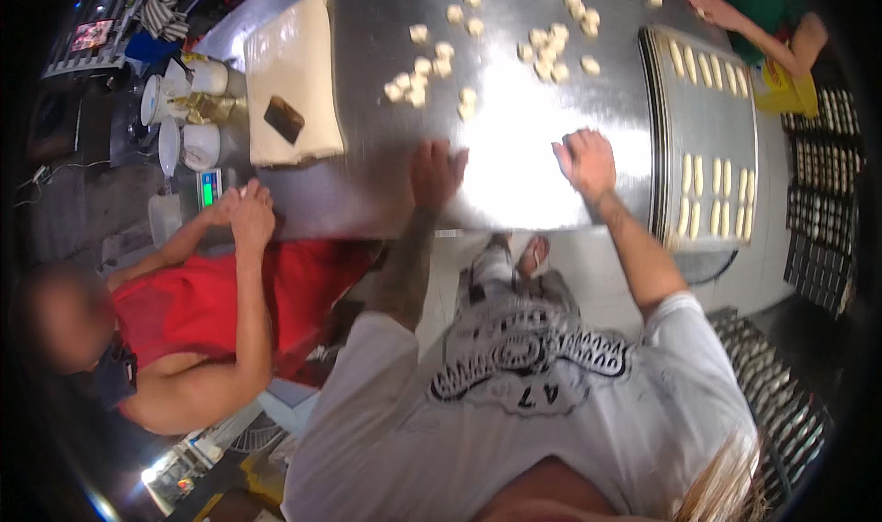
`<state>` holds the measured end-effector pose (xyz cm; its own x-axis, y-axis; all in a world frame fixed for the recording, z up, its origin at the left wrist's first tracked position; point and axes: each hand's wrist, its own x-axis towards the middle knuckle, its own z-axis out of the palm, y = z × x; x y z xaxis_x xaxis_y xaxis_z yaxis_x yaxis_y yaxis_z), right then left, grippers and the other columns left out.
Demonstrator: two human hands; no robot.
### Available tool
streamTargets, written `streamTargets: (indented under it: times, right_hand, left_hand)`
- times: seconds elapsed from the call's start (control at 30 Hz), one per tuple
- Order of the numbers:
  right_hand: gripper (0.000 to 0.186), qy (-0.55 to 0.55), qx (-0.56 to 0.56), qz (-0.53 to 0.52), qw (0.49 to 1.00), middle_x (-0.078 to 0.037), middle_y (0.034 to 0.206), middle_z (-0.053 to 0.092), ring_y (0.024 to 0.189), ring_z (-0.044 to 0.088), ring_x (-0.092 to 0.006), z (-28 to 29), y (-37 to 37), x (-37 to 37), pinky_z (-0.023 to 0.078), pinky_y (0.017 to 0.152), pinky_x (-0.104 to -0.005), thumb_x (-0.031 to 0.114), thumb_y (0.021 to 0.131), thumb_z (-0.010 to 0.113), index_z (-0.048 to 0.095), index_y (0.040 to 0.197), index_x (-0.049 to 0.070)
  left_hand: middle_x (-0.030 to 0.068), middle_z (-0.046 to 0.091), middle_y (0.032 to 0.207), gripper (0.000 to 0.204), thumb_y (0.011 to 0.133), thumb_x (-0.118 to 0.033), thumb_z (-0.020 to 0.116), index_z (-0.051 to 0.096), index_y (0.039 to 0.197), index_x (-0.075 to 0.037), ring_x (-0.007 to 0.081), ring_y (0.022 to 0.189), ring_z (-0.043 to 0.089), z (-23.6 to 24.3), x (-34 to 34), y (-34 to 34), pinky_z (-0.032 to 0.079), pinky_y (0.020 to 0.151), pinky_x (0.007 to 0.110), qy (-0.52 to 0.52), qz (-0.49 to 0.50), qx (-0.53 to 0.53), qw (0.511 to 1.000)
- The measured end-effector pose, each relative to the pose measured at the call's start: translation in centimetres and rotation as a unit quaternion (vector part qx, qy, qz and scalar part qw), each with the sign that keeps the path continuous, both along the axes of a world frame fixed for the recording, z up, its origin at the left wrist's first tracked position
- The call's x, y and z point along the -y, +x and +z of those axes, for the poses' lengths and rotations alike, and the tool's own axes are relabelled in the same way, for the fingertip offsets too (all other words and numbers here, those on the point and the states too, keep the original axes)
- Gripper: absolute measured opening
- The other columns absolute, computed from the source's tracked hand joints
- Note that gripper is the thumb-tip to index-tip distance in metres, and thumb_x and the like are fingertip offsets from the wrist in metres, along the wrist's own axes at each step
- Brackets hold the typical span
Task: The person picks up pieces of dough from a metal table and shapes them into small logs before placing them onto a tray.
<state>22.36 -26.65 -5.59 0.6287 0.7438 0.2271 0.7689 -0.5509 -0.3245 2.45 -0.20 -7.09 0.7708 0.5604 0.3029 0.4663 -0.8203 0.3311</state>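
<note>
In the head view, the left hand (435, 175) and the right hand (584, 161) press flat on the steel table (386, 182), fingers spread and holding nothing. The small dough pieces (551, 49) lie scattered further away on the table, well apart from both hands. A baking tray (703, 118) with shaped dough rolls (712, 191) stands just beside the right hand.

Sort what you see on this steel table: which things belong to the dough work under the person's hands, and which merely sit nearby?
In the work: left hand, right hand, dough pieces, tray of shaped rolls.

Nearby only: dough slab with dark scraper, white tubs, scale.
</note>
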Motion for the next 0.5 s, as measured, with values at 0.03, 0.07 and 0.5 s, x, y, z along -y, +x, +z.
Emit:
streamTargets:
  times: [0.03, 0.07, 0.5]
  right_hand:
    - [0.032, 0.002, 0.005, -0.001, 1.000, -0.011, 0.091, 0.065, 0.092, 0.064, -0.0322, 0.2, 0.2, -0.1, 0.051, 0.084, -0.0446, 0.039, 0.097, 0.072, 0.071, 0.095, 0.007]
    - [0.031, -0.026, -0.038, -0.002, 0.999, -0.011, 0.091, 0.064, 0.093, 0.064, -0.0318, 0.5, 0.5, -0.2, 0.051, 0.085, -0.0446, 0.038, 0.098, 0.072, 0.071, 0.096, 0.008]
    - [0.034, 0.024, -0.027, -0.109, 0.993, -0.013, 0.093, 0.070, 0.093, 0.065, -0.0334, 0.3, 2.4, -2.1, 0.050, 0.084, -0.0462, 0.037, 0.098, 0.070, 0.076, 0.086, 0.006]
  left_hand:
    - [0.0137, 0.062, 0.095, 0.041, 0.094, -0.048, 0.076, 0.062, 0.091, -0.009, 0.0388, 0.086, 0.065, -0.1, -0.9, 1.0, 0.052, 0.074, 0.053, 0.009, -0.019, 0.009, 1.000]
    - [0.0137, 0.062, 0.095, 0.041, 0.094, -0.048, 0.076, 0.062, 0.091, -0.009, 0.0388, 0.086, 0.065, 0.0, -0.7, 0.8, 0.052, 0.074, 0.053, 0.011, -0.020, 0.014, 1.000]
    - [0.0117, 0.057, 0.081, 0.035, 0.097, -0.033, 0.075, 0.058, 0.077, -0.010, 0.0363, 0.072, 0.060, 0.1, -1.6, 3.6, 0.048, 0.065, 0.050, 0.072, 0.015, 0.066, 0.995]
